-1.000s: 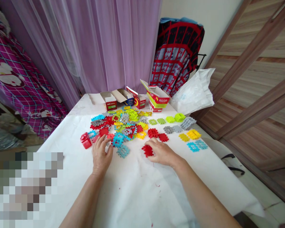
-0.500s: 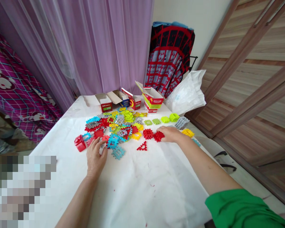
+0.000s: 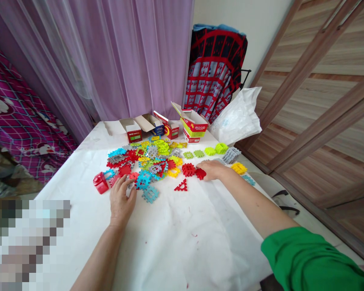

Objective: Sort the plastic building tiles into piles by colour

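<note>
My left hand (image 3: pixel 122 199) rests at the near left edge of a mixed pile of toothed plastic building tiles (image 3: pixel 153 169). Its thumb and fingers are apart, the fingertips by red and pink tiles. A blue tile (image 3: pixel 151 194) lies just right of it, and a red block (image 3: pixel 100 183) stands to its left. On the right, my right hand (image 3: pixel 211 169) has its fingers closed around a red toothed tile (image 3: pixel 200 173), partly covered by them. Touching or very close to that tile is a stack of red tiles (image 3: pixel 188 169). A red triangular tile (image 3: pixel 181 185) lies nearer to me.
Opened cardboard boxes (image 3: pixel 133 135) line the table's back, beside a white plastic bag (image 3: pixel 238 117). Green tiles (image 3: pixel 221 148), a grey stack (image 3: pixel 231 154), yellow tiles (image 3: pixel 239 168) and blue tiles (image 3: pixel 248 180) sit along the right side. A wooden wardrobe (image 3: pixel 327 105) stands right of the white table (image 3: pixel 182 238).
My right hand has shifted slightly left, and its fingers cover more of the red tile. My left hand stays beside the pile. The whole view has shifted slightly.
</note>
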`<state>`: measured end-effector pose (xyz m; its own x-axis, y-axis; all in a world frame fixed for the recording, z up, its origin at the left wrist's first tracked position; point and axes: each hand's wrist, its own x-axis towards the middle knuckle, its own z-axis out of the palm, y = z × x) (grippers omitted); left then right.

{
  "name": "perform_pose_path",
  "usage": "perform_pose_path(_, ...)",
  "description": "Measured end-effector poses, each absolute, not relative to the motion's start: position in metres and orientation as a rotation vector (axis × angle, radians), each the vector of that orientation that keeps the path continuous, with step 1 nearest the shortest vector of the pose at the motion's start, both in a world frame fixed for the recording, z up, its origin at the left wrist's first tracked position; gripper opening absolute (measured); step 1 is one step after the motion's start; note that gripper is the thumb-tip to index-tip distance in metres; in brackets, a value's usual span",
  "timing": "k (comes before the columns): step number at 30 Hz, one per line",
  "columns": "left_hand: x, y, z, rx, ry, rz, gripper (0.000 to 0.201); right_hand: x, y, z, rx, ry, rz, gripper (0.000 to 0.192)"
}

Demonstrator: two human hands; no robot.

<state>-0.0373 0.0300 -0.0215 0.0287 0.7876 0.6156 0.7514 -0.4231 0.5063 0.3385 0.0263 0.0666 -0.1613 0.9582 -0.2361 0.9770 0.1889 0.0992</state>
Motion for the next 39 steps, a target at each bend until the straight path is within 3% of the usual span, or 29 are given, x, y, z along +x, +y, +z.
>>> perform_pose_path(16,-0.036,0.03,-0.022,2.217,1.665,1.386,0.023,0.334,0.042,0.076,1.689,2.208,-0.05,0.037)
perform_pose_path(23,-0.036,0.031,-0.023,2.227,1.654,1.406,0.024,0.334,0.028,0.086,1.834,2.166,-0.015,0.05)
perform_pose_path(29,-0.035,0.033,-0.025,2.199,1.644,1.435,0.025,0.284,-0.015,0.078,1.806,2.459,-0.162,0.027)
perform_pose_path(39,-0.034,0.032,-0.027,2.159,1.628,1.46,0.025,0.204,-0.015,0.032,1.944,2.515,-0.252,0.026)
